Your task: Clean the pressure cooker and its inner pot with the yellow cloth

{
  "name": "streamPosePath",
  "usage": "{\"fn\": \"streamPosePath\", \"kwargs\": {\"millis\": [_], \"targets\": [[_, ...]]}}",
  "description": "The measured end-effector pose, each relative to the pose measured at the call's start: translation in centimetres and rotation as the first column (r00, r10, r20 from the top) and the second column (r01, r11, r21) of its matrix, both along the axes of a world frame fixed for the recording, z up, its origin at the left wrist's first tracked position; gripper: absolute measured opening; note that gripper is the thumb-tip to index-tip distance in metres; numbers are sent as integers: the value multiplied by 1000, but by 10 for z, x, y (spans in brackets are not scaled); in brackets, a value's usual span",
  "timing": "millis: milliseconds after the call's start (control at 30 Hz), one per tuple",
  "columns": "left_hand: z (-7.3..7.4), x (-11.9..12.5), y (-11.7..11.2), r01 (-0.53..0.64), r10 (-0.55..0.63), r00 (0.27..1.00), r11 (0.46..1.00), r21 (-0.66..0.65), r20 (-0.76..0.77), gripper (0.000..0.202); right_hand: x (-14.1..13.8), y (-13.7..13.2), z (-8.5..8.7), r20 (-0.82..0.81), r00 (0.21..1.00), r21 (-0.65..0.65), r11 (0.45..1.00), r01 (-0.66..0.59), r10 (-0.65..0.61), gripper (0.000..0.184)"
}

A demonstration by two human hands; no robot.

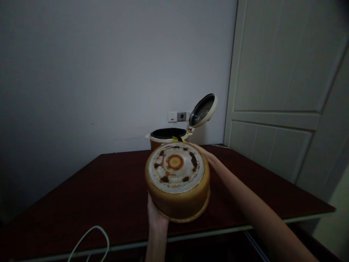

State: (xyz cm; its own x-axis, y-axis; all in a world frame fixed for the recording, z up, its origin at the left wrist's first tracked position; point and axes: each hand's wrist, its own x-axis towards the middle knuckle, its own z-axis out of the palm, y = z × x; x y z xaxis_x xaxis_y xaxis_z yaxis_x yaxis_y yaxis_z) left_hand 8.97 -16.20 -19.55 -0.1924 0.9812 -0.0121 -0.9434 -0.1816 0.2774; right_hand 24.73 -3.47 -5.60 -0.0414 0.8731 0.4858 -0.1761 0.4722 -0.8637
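Note:
A rice cooker inner pot [177,203] is tilted up with its stained round base facing me and its rim low and away. My left hand [158,216] grips it from below at the lower left rim, fingers partly hidden behind it. At the pot's upper right edge, my right hand [203,149] reaches behind it, its fingers out of sight. Just above the pot's top edge shows a small yellow and black piece [177,139]; what it is I cannot make out. Behind stands the rice cooker [155,145] with its lid [208,109] raised.
Everything stands over a dark red table [109,189] against a pale wall. A white cable [95,227] loops up at the near left edge. Wall sockets [181,116] are behind the cooker, and a white panelled door [278,87] rises on the right.

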Motion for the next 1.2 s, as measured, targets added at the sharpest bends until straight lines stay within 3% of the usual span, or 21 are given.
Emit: {"fn": "streamPosePath", "kwargs": {"millis": [167, 267, 433, 633, 733, 800, 833, 900, 933, 1033, 1133, 1200], "targets": [[-11, 0, 5, 5, -4, 1000, 999, -49, 17, 44, 11, -3, -37, -82, 990, -165, 978, -126, 113, 31], [-18, -6, 9, -47, 47, 999, 999, -4, 17, 43, 15, -13, -53, -201, 977, -212, 970, -116, 73, 41], [-24, -12, 12, -92, 92, 996, 995, 21, 15, 43, 4, -57, -78, -308, 934, -186, 974, 128, -181, 50], [-21, -15, 11, -244, 244, 970, 968, -51, -7, 41, -22, -127, -111, -274, 847, -171, 889, 424, -457, 47], [-14, -14, 7, -272, 271, 962, 954, -129, -24, 40, -19, -138, -97, -261, 785, 13, 811, 584, -561, 37], [-8, -11, 3, -282, 279, 959, 945, -167, -38, 40, -12, -134, -72, -209, 786, 294, 729, 618, -582, 30], [-6, -8, 2, -276, 273, 961, 945, -174, -43, 41, -8, -131, -57, -126, 822, 455, 704, 546, -556, 29], [-2, -3, -1, -239, 234, 971, 958, -156, -45, 43, -6, -125, -27, 142, 868, 680, 684, 263, -475, 32], [0, -1, -2, -217, 214, 976, 967, -136, -43, 44, -7, -124, -15, 300, 843, 724, 682, 104, -447, 32], [4, 4, -3, -183, 179, 983, 973, -138, -36, 45, -22, -128, 8, 650, 644, 686, 675, -271, -403, 33], [1, 2, 0, -169, 166, 986, 974, -150, -31, 43, -37, -126, 17, 754, 517, 632, 664, -400, -406, 40], [-8, -2, 4, -152, 152, 988, 987, -45, -9, 43, -39, -116, 20, 763, 475, 629, 672, -391, -438, 41]]}}
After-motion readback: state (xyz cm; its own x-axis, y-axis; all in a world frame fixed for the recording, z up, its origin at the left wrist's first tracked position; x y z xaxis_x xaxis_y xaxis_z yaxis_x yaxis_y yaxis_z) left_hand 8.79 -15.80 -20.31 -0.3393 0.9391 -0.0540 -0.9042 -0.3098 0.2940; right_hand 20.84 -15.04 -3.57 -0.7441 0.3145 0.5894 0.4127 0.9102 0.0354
